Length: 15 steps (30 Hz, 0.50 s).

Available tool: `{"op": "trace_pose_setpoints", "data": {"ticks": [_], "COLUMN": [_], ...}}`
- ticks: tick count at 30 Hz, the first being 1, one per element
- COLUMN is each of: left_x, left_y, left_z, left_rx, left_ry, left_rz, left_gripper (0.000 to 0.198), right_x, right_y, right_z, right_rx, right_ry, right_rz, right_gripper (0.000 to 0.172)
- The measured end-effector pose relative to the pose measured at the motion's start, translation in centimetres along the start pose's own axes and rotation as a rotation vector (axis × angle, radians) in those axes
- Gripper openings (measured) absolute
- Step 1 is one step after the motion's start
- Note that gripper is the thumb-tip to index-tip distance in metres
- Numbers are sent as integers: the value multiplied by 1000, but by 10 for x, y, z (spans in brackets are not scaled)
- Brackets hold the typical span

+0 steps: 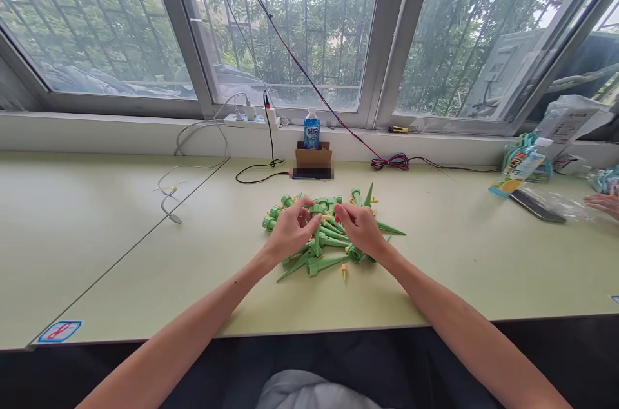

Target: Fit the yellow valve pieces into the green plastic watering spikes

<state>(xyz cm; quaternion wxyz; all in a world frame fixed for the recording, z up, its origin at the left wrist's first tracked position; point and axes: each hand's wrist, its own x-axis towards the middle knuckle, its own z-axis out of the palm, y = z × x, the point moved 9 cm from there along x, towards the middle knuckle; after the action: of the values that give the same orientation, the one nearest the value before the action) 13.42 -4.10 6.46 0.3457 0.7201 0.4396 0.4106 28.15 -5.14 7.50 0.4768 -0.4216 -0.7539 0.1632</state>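
A heap of green plastic plant-watering spikes (333, 241) with ribbed caps lies before me, small yellow valve pieces scattered among them. Over its left side is my left hand (291, 228), thumb and forefinger closed around the green cap (318, 209) of one watering spike. Close by on the right, my right hand (360, 227) is curled with thumb and fingers pinched together; what it holds, if anything, is hidden. Between the hands a bit of yellow shows. One loose yellow valve (344, 271) lies at the near edge of the heap.
Behind the heap stands a small brown box (313, 157), with a blue bottle (312, 130) behind it. A white cable (169, 206) lies left, a bundled cord (391, 162) at the back. A tilted bottle (520, 170), a dark phone (538, 206) and another person's hand (604, 204) are right.
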Motion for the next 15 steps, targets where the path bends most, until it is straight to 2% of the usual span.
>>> {"op": "trace_pose_setpoints", "data": {"ticks": [2, 5, 15], "left_x": [0, 1, 4], "left_y": [-1, -4, -8], "left_z": [-5, -8, -3], "left_rx": [119, 220, 297], "left_ry": [45, 51, 5], "left_rz": [2, -20, -3], "left_gripper": [28, 24, 25], "right_x": [0, 1, 1], "right_y": [1, 1, 0], "right_z": [-2, -2, 1], "right_rx": [-12, -17, -42], "right_ry": [12, 9, -11], "right_rz": [11, 11, -12], "right_gripper": [52, 52, 52]}}
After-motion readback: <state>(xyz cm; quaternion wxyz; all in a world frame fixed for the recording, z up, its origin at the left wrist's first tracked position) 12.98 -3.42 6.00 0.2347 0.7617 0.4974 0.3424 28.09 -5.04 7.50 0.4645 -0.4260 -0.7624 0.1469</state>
